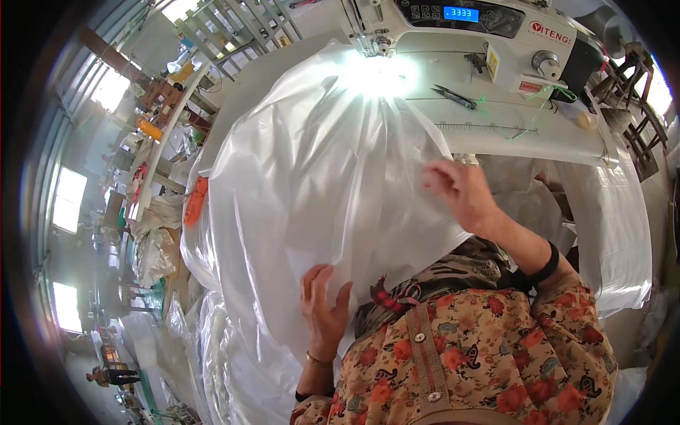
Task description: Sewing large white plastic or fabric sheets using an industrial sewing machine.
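Note:
A large translucent white plastic sheet (297, 163) drapes from the sewing machine (467, 28) down over my lap, gathered into folds near the needle. The lit needle area is washed out by glare. My left hand (324, 304) is open at the sheet's lower part, fingers and thumb apart, with nothing in it; whether it touches the plastic is unclear. Farther right, my right hand (462, 195) is over the sheet's right edge with its fingers curled closed. The fingertips are blurred, and anything between them is hidden.
Small black thread snips (455, 97) lie on the machine table (524, 142), behind a printed ruler scale. Green thread (524, 132) trails nearby. More clear plastic (616, 234) hangs at the right. An orange cloth (196, 201) is at the sheet's left edge. Cluttered benches stand far left, with a distant person (112, 376).

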### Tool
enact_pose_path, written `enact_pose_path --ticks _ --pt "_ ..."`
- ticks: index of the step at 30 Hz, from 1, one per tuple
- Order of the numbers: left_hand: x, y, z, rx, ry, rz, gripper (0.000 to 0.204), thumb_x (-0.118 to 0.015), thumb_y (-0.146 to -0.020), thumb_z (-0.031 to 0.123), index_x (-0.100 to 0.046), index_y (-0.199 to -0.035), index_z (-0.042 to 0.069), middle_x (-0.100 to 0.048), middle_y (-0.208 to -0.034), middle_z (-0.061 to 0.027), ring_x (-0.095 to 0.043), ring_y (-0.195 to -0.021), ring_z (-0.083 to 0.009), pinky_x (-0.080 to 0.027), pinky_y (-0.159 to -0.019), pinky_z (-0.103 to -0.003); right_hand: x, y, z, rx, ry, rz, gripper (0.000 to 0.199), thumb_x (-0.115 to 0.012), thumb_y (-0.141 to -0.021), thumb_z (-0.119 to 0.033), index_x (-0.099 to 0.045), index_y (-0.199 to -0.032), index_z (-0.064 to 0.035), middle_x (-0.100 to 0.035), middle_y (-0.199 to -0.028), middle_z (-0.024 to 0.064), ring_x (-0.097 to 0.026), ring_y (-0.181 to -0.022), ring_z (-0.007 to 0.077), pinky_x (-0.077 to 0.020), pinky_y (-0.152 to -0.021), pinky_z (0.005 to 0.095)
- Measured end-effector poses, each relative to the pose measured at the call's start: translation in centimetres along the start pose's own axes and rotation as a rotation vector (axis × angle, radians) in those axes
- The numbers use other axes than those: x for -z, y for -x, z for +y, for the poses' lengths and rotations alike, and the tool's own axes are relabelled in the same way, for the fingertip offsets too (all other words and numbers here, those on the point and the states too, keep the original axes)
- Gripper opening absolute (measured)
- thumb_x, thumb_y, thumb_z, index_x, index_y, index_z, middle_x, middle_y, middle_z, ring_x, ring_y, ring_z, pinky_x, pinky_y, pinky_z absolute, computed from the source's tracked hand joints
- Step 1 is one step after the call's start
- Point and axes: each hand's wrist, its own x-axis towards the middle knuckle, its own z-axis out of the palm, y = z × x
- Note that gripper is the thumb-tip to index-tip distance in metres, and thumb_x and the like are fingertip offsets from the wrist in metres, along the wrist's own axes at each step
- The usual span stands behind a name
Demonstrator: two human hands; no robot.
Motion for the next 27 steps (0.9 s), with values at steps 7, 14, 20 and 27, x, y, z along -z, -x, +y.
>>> enact_pose_path --ticks 7,14,20,27 --pt "-2.6 -2.2 2.7 0.094 0.237 -0.363 0.027 -0.049 -0.089 -0.006 -0.054 -0.115 -0.002 -0.056 -0.118 -0.0184 -0.059 -0.097 -0.0334 -0.049 -0.081 -0.035 -6.6 -0.4 -2.5 -0.197 -0.474 -0.382 0.034 -0.054 -0.094 -0.020 -0.049 -0.114 0.0070 -0.063 -0.093 0.0155 -0.066 -0.061 0.0188 -0.0507 -0.049 0.0282" --pt "-3.5 -0.7 0.8 0.013 0.045 -0.206 0.029 -0.044 -0.092 -0.003 -0.052 -0.120 0.000 -0.050 -0.130 -0.0190 -0.054 -0.113 -0.0362 -0.047 -0.089 -0.039 -10.7 0.6 0.3 -0.575 -0.784 -0.468 0.042 -0.063 -0.088 -0.027 -0.053 -0.107 0.0088 -0.061 -0.093 0.0173 -0.067 -0.059 0.0247 -0.0526 -0.046 0.0326" --pt "-3.6 -2.6 -0.6 0.139 0.232 -0.228 0.027 -0.050 -0.091 0.003 -0.055 -0.117 -0.001 -0.062 -0.111 -0.0180 -0.060 -0.103 -0.0337 -0.047 -0.089 -0.037 -12.4 0.9 0.1 -0.528 -0.663 -0.551 0.037 -0.062 -0.089 -0.028 -0.061 -0.100 0.0071 -0.065 -0.083 0.0125 -0.066 -0.057 0.0200 -0.0526 -0.047 0.0311" --pt "-4.2 -3.2 -2.7 0.345 0.844 -0.420 0.033 -0.065 -0.088 0.021 -0.059 -0.110 -0.004 -0.069 -0.090 -0.0101 -0.063 -0.081 -0.0109 -0.049 -0.070 -0.026 -8.5 3.7 -4.4 -0.046 -0.486 -0.467 0.024 -0.057 -0.090 -0.019 -0.060 -0.088 0.0046 -0.065 -0.078 0.0168 -0.067 -0.059 0.0252 -0.0522 -0.053 0.0363"
